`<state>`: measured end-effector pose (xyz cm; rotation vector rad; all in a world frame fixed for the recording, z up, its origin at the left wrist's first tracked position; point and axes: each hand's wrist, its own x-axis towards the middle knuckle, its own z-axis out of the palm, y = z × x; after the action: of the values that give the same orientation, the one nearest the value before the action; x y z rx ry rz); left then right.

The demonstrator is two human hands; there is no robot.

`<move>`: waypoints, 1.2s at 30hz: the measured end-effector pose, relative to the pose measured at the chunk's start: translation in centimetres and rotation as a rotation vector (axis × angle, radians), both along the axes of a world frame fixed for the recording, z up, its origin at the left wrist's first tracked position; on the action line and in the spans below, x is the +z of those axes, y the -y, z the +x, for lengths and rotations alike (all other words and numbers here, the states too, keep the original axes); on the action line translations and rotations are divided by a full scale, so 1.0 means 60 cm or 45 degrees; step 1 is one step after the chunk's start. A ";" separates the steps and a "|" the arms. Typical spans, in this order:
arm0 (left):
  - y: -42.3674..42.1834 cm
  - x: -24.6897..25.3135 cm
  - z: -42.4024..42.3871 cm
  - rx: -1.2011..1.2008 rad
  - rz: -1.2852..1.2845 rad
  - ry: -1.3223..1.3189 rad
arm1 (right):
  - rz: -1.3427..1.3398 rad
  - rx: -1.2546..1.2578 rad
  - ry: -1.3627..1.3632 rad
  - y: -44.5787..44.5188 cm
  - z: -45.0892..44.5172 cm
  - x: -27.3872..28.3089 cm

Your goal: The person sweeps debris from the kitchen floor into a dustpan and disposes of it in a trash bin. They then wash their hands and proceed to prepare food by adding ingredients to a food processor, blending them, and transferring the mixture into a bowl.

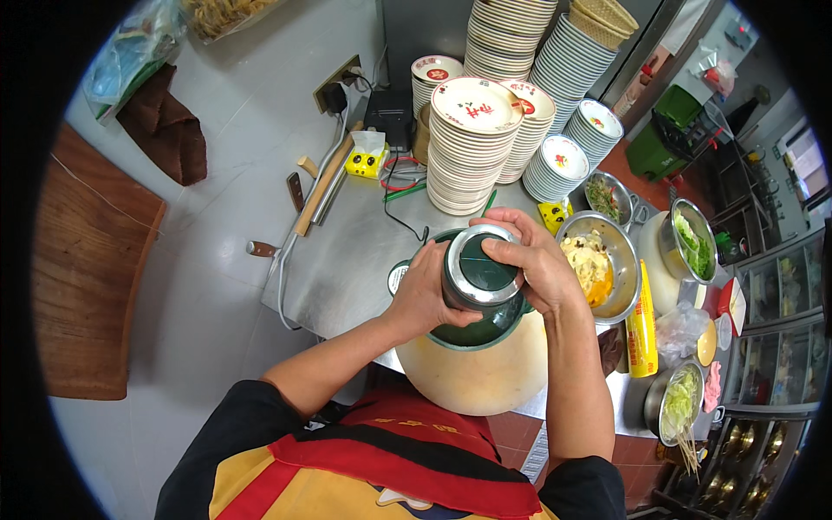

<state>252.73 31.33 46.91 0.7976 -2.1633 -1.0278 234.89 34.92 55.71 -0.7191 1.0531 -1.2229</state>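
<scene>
Both hands hold a dark green, cylindrical motor unit [484,270] with a shiny silver ring around its top, apparently part of a food chopper. My left hand [422,292] wraps its left side, thumb towards me. My right hand [539,263] grips the opposite side, with its thumb on the dark green top. Directly beneath is a dark green round bowl [471,338], largely covered by the unit and hands. Whether the two parts touch is hidden. The bowl stands over a thick round cutting board [468,383] at the table's near edge.
Tall plate stacks [471,156] rise behind the bowl. To the right are a steel bowl of pale and yellow food [601,273], a yellow box [642,331] and a bowl of shredded greens [679,403]. Knife handles [262,249] and a cable [283,286] line the left edge.
</scene>
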 end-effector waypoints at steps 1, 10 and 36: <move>-0.001 0.001 0.000 0.003 0.008 -0.003 | -0.010 -0.001 -0.008 0.000 0.000 -0.002; -0.001 -0.003 0.000 0.024 -0.041 0.009 | -0.018 0.013 -0.054 -0.001 -0.003 -0.006; -0.001 0.003 0.001 0.005 -0.131 0.000 | -0.005 0.058 -0.104 -0.001 -0.008 0.003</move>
<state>252.79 31.40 47.08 0.7529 -2.1944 -0.9063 234.40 34.95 55.88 -0.7979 1.0960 -1.1649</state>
